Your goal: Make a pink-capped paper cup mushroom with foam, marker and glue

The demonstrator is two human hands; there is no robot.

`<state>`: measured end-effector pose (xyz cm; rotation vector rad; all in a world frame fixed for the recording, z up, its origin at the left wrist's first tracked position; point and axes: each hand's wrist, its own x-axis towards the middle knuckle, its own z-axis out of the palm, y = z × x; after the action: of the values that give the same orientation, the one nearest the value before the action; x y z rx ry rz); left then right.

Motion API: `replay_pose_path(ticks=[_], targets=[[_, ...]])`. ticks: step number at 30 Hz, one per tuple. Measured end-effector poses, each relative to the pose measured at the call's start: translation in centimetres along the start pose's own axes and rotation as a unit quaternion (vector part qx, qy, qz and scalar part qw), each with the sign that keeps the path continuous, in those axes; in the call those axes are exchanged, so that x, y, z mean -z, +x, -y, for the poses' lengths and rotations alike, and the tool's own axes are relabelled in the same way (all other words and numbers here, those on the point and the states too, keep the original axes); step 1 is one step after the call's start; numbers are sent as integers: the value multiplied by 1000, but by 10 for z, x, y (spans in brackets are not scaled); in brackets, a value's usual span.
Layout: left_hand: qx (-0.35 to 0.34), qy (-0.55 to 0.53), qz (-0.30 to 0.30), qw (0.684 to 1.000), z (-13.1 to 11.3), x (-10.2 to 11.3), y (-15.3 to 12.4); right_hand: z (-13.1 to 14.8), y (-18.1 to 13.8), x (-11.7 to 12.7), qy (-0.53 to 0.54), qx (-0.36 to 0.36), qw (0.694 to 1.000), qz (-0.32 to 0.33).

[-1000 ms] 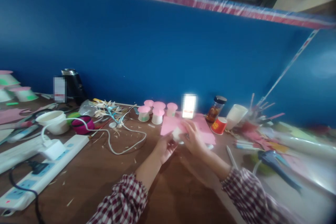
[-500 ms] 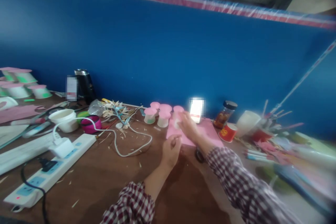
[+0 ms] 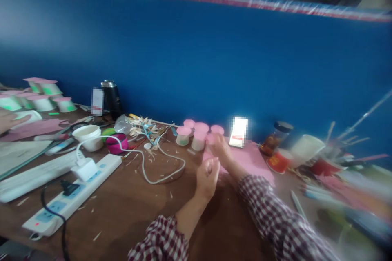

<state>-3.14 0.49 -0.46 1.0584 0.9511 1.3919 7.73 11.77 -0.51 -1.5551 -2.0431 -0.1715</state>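
Observation:
My right hand [image 3: 219, 147] reaches over the pink sheet [image 3: 249, 161] with its fingers curved down around a pink-topped paper cup [image 3: 210, 140], mostly hidden and blurred. Just left of it stand several white cups with pink round tops [image 3: 199, 138], set close together. Nearer to me, my left hand [image 3: 207, 176] is held above the brown table, its fingers curled in and the thumb raised. Whatever it may hold is hidden. A lit phone [image 3: 239, 132], partly pixelated, stands upright behind the sheet.
A white power strip [image 3: 107, 167] and its cables lie to the left, near a white tub [image 3: 88, 138]. More pink-topped cups [image 3: 43, 102] are stacked at far left, beside another person's hand [image 3: 7, 120]. A dark-lidded jar [image 3: 277, 136] and red cup [image 3: 279, 160] stand right.
The whole view has shifted, so things appear further right. My right hand has stayed by the cups, lower over the pink-topped cup. Another person's hand has come into view at far left.

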Motion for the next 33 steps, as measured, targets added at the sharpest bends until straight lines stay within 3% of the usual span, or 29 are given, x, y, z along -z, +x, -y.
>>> replay_pose_path(ticks=[12, 33], targets=[[21, -3, 10, 1000, 0, -2, -1, -10, -4, -1, -33, -1, 999, -4], [24, 6, 23, 999, 1, -1, -1, -12, -21, 27, -33, -4, 999, -34]])
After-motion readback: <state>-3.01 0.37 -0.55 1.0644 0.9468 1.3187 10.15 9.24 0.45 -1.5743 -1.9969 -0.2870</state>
